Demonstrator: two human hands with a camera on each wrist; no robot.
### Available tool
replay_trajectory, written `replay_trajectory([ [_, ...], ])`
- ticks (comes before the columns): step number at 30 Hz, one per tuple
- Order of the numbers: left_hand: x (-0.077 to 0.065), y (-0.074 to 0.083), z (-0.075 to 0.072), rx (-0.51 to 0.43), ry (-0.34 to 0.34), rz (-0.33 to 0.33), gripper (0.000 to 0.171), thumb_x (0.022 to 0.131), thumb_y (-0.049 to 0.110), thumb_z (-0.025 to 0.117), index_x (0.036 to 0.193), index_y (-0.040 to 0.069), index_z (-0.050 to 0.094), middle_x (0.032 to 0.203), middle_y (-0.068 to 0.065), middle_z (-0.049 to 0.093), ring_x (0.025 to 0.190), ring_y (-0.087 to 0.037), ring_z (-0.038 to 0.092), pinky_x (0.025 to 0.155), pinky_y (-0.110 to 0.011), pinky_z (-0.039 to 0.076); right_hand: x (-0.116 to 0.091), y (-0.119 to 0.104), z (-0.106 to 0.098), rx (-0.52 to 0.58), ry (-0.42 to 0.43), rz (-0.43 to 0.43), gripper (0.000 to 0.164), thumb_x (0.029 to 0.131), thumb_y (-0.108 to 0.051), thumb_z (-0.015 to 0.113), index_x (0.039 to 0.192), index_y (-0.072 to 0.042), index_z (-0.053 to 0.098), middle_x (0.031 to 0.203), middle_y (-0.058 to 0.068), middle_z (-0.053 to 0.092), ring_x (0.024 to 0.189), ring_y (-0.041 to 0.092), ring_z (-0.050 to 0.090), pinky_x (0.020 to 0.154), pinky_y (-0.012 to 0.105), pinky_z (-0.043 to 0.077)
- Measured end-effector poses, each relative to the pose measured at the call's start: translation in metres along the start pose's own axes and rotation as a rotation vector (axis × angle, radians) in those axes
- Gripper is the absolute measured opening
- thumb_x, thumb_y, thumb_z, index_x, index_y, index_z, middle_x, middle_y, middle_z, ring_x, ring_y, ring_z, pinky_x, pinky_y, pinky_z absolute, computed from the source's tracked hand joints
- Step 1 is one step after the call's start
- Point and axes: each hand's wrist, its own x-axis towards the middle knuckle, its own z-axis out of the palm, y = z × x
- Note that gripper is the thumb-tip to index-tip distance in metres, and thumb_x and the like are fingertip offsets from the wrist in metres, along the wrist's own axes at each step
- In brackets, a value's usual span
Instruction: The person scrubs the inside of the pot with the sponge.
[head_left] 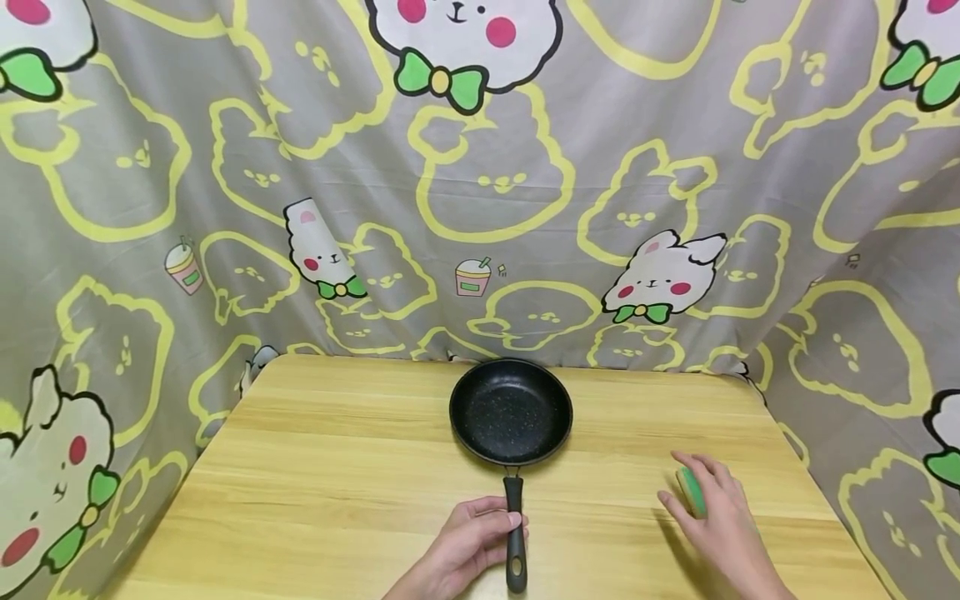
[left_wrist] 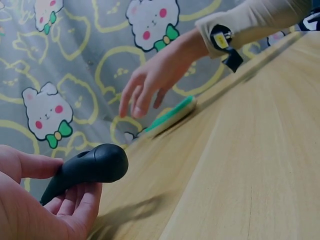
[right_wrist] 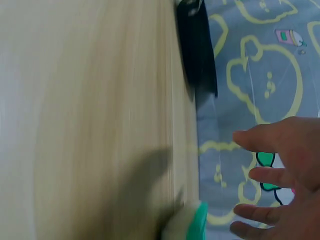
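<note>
A black frying pan (head_left: 512, 412) lies on the wooden table, its handle pointing toward me. My left hand (head_left: 476, 537) grips that handle, thumb on top and fingers beneath; in the left wrist view the handle's end (left_wrist: 107, 162) sticks out past the fingers. Off to the right, my right hand (head_left: 723, 512) hovers over a green-topped sponge (head_left: 692, 492) with a pale underside. Seen from the left wrist, the right hand's fingers are spread and a gap separates them from the sponge (left_wrist: 172, 114). In the right wrist view only part of the sponge (right_wrist: 197, 222) shows.
The wooden table (head_left: 337, 483) ends at a grey patterned curtain (head_left: 495, 225), which hangs behind it and along both sides. The pan's far rim sits close to the table's back edge.
</note>
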Motion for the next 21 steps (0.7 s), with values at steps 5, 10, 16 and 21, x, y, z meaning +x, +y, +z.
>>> replay_trajectory([
  [5, 0.000, 0.000, 0.000, 0.007, 0.007, -0.007, 0.035, 0.095, 0.004, 0.069, 0.125, -0.011, 0.059, 0.102, -0.015, 0.071, 0.091, -0.018, 0.071, 0.079, -0.032, 0.061, 0.001, 0.017, -0.008, -0.102, -0.121, 0.064, 0.072, 0.087, -0.023, 0.084, 0.145, -0.003, 0.047, 0.138, 0.042, 0.040, 0.116, 0.066, 0.041, 0.076, 0.079, 0.043],
  [10, 0.000, 0.000, 0.000, 0.008, 0.000, -0.002, 0.034, 0.094, 0.004, 0.069, 0.124, -0.009, 0.059, 0.102, -0.015, 0.071, 0.091, -0.018, 0.071, 0.079, -0.032, 0.061, 0.003, 0.029, -0.011, -0.161, -0.186, 0.097, 0.069, 0.091, -0.030, 0.079, 0.146, -0.005, 0.046, 0.140, 0.045, 0.035, 0.116, 0.069, 0.041, 0.071, 0.077, 0.045],
  [16, 0.000, -0.001, 0.000, 0.006, 0.000, 0.005, 0.033, 0.094, 0.003, 0.068, 0.123, -0.009, 0.059, 0.101, -0.014, 0.072, 0.091, -0.018, 0.071, 0.079, -0.032, 0.061, 0.007, 0.035, -0.015, -0.195, -0.295, 0.178, 0.066, 0.096, -0.033, 0.070, 0.149, -0.005, 0.043, 0.141, 0.046, 0.029, 0.113, 0.069, 0.041, 0.063, 0.067, 0.048],
  [21, 0.000, -0.001, 0.000, 0.003, 0.000, 0.009, 0.033, 0.094, 0.003, 0.068, 0.122, -0.009, 0.059, 0.101, -0.014, 0.072, 0.092, -0.019, 0.071, 0.080, -0.033, 0.061, 0.007, 0.037, -0.016, -0.189, -0.328, 0.212, 0.063, 0.096, -0.028, 0.069, 0.148, -0.003, 0.043, 0.133, 0.049, 0.031, 0.107, 0.068, 0.043, 0.060, 0.058, 0.050],
])
